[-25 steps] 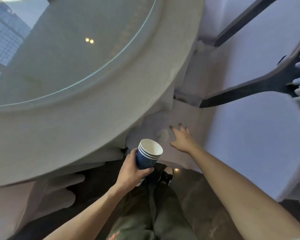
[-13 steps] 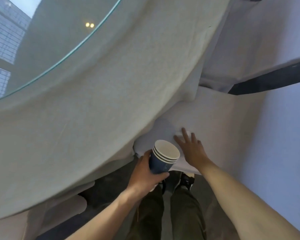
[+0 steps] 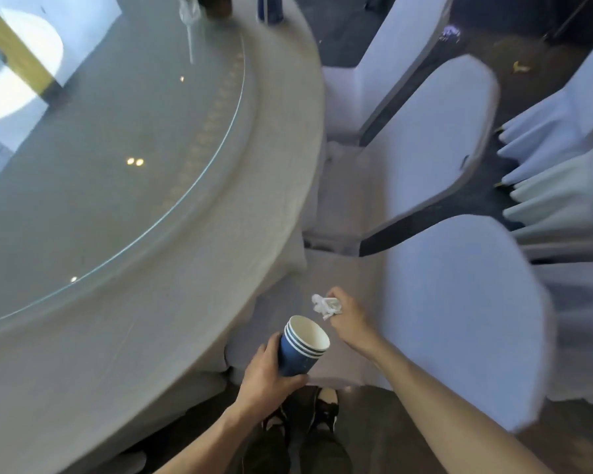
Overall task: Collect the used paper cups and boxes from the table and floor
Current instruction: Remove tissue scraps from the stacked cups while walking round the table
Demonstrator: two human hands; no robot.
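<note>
Beside the desk (image 3: 220, 268), our left hand (image 3: 266, 378) wraps its fingers around stacked blue paper cups (image 3: 302, 347); our right hand (image 3: 348, 319) pinches a crumpled white paper (image 3: 324, 306) above the chair seat (image 3: 350, 275).

We find no text, label, brand or number that can be read. The stack of blue paper cups (image 3: 301, 350) carries only faint pale specks on its side — too small and blurred to read as letters. Beyond the cups, the glass turntable (image 3: 110, 159) on the round table shows only reflected lights — no writing.
</note>
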